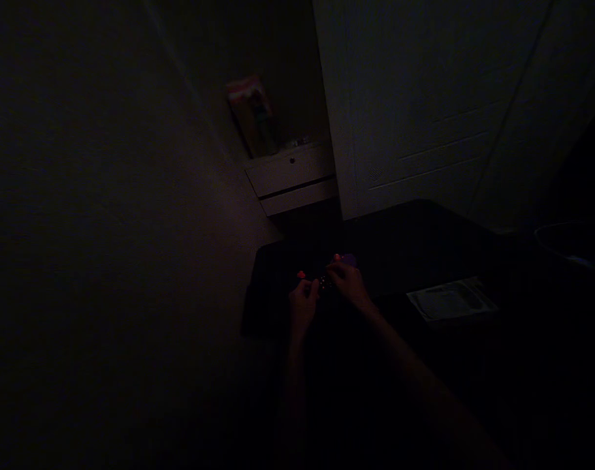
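Note:
The scene is very dark. Over a dark tabletop, my left hand has its thumb and fingers drawn together in a pinch. What it pinches, if anything, is too dim to name. Just beyond it is a small red-lit piece. My right hand reaches in from the right, its fingertips also pressed together on something I cannot make out. Between the two hands lies a cluster of small bright reddish dots. Behind the right fingers shows a purple rounded thing with a red glow at its left end.
Flat papers or a packet lie to the right. Behind the table stand a pale drawer unit, with a red-topped box on it, and a large pale panel. A wall closes off the left. A thin curved rim shows at far right.

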Motion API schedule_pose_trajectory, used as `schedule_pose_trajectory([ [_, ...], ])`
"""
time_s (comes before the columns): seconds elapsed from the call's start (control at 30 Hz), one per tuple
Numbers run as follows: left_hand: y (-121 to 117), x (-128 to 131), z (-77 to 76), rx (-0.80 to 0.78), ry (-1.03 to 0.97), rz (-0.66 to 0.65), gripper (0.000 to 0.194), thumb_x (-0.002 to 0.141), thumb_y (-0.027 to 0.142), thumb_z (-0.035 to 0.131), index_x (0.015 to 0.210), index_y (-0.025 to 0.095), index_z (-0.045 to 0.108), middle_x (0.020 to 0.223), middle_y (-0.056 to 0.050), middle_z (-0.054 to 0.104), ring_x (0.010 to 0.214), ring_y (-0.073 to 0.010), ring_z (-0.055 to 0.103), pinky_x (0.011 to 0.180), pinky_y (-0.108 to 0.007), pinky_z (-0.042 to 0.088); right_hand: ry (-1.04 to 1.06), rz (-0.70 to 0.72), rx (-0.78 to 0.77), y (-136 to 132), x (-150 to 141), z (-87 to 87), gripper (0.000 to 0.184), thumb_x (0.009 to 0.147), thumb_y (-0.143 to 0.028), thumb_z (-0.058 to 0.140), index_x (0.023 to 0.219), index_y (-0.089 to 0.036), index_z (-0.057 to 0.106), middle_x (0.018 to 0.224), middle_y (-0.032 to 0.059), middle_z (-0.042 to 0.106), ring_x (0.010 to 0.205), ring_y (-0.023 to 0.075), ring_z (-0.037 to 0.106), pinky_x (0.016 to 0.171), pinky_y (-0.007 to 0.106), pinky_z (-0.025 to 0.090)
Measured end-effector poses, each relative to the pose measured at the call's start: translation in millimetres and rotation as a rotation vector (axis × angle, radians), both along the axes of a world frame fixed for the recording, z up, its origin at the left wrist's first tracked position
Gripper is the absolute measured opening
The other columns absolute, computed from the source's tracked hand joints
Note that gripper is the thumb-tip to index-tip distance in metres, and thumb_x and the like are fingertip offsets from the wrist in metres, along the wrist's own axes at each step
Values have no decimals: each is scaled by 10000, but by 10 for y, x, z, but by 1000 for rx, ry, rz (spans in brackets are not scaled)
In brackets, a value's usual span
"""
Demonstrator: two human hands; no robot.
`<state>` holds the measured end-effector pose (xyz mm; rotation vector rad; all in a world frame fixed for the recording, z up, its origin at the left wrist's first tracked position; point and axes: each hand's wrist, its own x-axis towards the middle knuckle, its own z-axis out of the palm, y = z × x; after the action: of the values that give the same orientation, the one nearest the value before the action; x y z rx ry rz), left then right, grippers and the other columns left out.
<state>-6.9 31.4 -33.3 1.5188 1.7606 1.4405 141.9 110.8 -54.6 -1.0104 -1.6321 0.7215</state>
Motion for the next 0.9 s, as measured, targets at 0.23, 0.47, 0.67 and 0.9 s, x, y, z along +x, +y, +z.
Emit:
schedule_pose_trajectory([
  [0.23,22,-30,-9,24,45,-12,520,966,638,499,684,212,597,611,-21,636,601,-169,604,639,-281,438,26,46,4,-7,-9,48,146,918,-228,662,992,-222,788,1028,81,804,965,255,738,940,432,567],
  [0.47,82,-37,-81,29,-13,-25,653,975,750,389,646,217,572,607,-31,617,600,-170,583,629,-286,431,-7,394,105,-103,8,120,188,980,-350,668,1004,-219,801,996,66,776,925,214,716,876,358,549],
  [0.67,49,-22,-31,5,-32,-30,688,943,801,391,636,217,587,588,-28,605,587,-167,575,610,-284,420,-56,422,150,-170,25,180,214,1010,-369,645,1074,-240,803,1018,64,749,922,203,704,871,341,542],
  [0.9,71,-20,-74,19,-23,-37,661,960,755,414,597,222,556,581,-31,604,576,-166,573,597,-282,424,-71,404,144,-107,2,89,199,1001,-354,646,954,-211,776,945,55,738,887,201,693,842,330,530],
])
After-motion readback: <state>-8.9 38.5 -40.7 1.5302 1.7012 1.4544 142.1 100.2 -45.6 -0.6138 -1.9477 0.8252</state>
